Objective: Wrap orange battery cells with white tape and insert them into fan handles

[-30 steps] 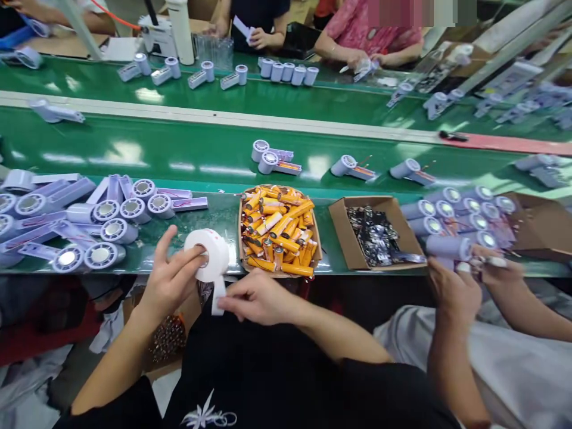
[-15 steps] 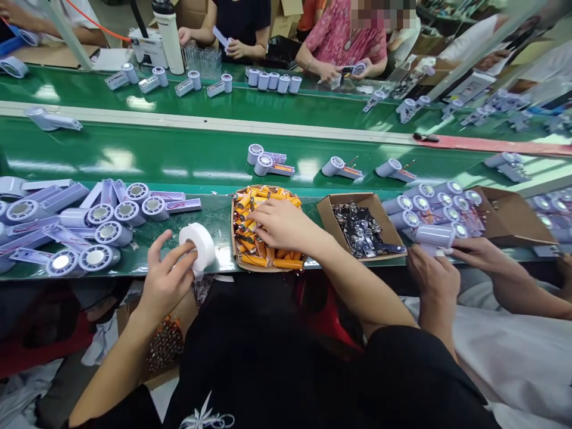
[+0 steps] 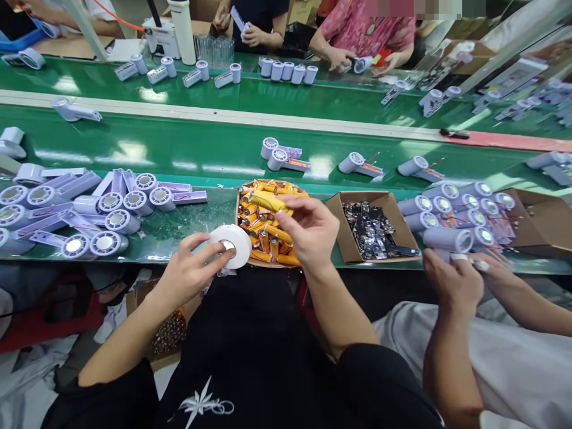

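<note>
My left hand [image 3: 190, 267] grips a roll of white tape [image 3: 242, 245], with fingers reaching into its core. Pinched between the thumb and fingers of my right hand [image 3: 314, 231] is a yellow-orange cylindrical battery [image 3: 265, 201], held above a cardboard box [image 3: 238, 205]. Many loose orange batteries [image 3: 264, 243] fill that box, partly covered by the tape roll and my right hand. The two hands are close together at the front edge of the bench, not touching each other.
Lilac fan housings [image 3: 105, 244] are heaped at the left. A carton of dark circuit boards [image 3: 369, 232] stands on the right, near a neighbour's hands [image 3: 453, 283] holding a housing. More housings lie along the green conveyor [image 3: 201, 149]. Co-workers sit opposite.
My right hand has lifted out of the box with a battery in its fingers. My left hand has brought the tape roll rightward, closer to the box, and turned its flat side toward me.
</note>
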`<state>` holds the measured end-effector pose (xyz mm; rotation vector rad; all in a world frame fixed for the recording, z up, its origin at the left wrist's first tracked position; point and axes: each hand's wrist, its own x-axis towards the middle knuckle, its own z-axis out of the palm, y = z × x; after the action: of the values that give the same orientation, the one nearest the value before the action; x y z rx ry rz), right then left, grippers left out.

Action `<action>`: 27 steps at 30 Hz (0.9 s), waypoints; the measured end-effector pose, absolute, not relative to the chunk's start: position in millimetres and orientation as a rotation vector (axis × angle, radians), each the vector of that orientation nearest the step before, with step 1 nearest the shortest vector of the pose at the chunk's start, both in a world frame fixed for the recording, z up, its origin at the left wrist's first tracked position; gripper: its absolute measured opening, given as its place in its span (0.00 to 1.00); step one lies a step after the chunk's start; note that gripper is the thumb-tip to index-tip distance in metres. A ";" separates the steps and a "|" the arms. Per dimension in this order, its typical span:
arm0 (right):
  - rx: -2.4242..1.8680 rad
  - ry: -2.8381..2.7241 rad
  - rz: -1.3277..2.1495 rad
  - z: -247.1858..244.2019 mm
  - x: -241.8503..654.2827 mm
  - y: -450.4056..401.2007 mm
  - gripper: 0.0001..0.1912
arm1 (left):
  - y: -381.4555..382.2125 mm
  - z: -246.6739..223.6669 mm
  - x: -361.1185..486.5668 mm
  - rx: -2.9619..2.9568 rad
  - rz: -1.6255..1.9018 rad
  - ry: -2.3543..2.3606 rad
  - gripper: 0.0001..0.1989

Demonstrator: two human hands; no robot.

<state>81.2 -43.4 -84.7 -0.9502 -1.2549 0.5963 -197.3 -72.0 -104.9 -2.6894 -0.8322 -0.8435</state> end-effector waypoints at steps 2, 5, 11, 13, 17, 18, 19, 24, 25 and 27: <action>-0.977 -1.184 0.648 -95.5 68.9 -62.3 0.16 | -72.3 -100.4 -194.4 -2.686 -0.797 -0.775 0.17; -1.070 -1.118 0.655 -110.9 56.9 -80.1 0.17 | -71.8 -94.8 -190.8 -2.660 -0.748 -0.707 0.17; -1.077 -1.152 0.723 -131.6 62.4 -96.7 0.14 | -71.9 -92.9 -189.2 -2.648 -0.725 -0.660 0.16; -1.097 -1.228 0.870 -128.4 72.4 -96.8 0.15 | -70.7 -92.0 -191.5 -2.666 -0.695 -0.635 0.18; -1.134 -1.446 1.230 -100.5 99.4 -81.4 0.26 | -63.7 -79.5 -195.6 -2.740 -0.561 -0.569 0.21; -1.133 -1.517 1.281 -91.5 105.2 -75.7 0.26 | -61.5 -74.6 -195.4 -2.775 -0.532 -0.557 0.21; -1.128 -1.578 1.323 -83.3 109.6 -70.5 0.26 | -59.6 -69.8 -194.7 -2.812 -0.515 -0.545 0.22; -1.107 -1.290 1.379 -81.3 99.5 -68.4 0.28 | -60.6 -61.7 -190.0 -2.903 -0.571 -0.643 0.29; -1.110 -1.149 1.358 -89.2 92.2 -73.3 0.30 | -62.5 -63.9 -190.0 -2.893 -0.595 -0.703 0.30; -1.118 -0.921 1.313 -106.6 78.2 -84.5 0.33 | -66.2 -69.6 -190.9 -2.883 -0.649 -0.817 0.30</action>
<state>78.2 -84.5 -106.6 -1.1179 -0.9210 1.3126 -190.9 -66.2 -69.6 -2.8831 -0.8170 -0.6485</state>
